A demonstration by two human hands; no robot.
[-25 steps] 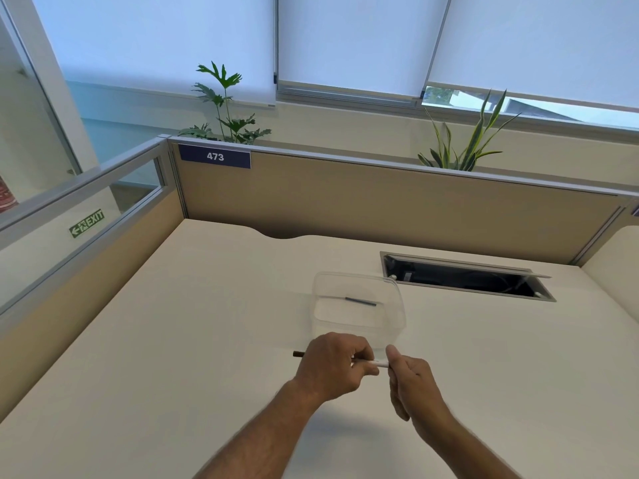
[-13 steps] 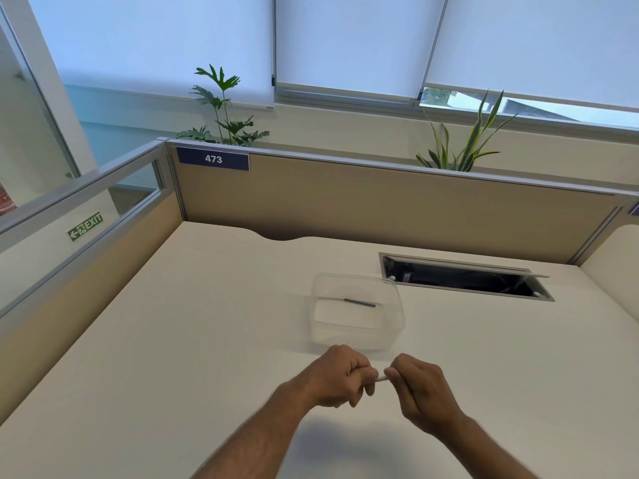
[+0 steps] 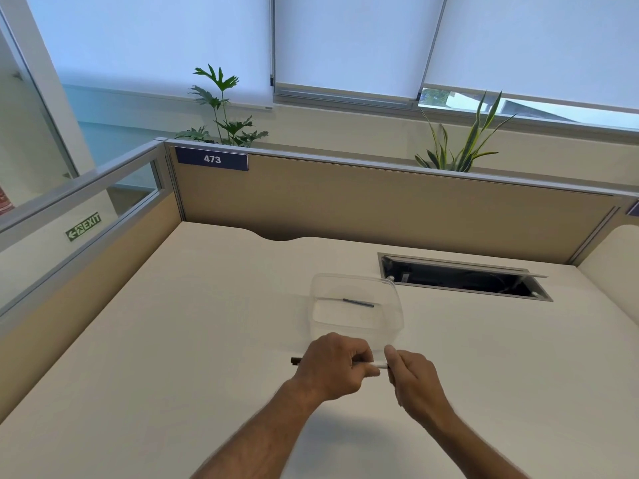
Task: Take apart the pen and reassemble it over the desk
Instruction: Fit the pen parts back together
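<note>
My left hand is closed around the pen, held level above the desk. A dark end of the pen sticks out to the left of that fist, and a white stretch shows between the hands. My right hand pinches the pen's right end with thumb and fingers. Just beyond the hands stands a clear plastic container with a thin dark pen part lying inside it.
A rectangular cable cut-out with a raised flap is open at the back right of the desk. Tan partition walls close the desk at the back and left. Two plants stand behind the partition.
The hands have risen slightly and drawn a little apart, so the pen's dark left end and its white middle show again.
</note>
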